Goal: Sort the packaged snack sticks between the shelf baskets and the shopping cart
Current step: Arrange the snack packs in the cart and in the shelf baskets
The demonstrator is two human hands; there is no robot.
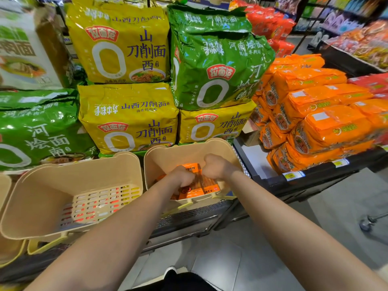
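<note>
Two beige plastic baskets stand on the shelf edge. The right basket (189,152) holds orange snack stick packets (197,186). Both my hands reach down into it. My left hand (182,175) has its fingers curled round the packets at the left. My right hand (216,165) is curled over the packets at the right, knuckles up; its fingertips are hidden. The left basket (42,192) has a slotted front wall and shows nothing inside. No shopping cart is in view.
Large yellow noodle bags (126,116) and green noodle bags (214,66) are stacked right behind the baskets. Orange noodle packs (315,114) pile up on the black shelf to the right. Grey floor (220,259) lies below, with a metal wheel (366,224) at the right.
</note>
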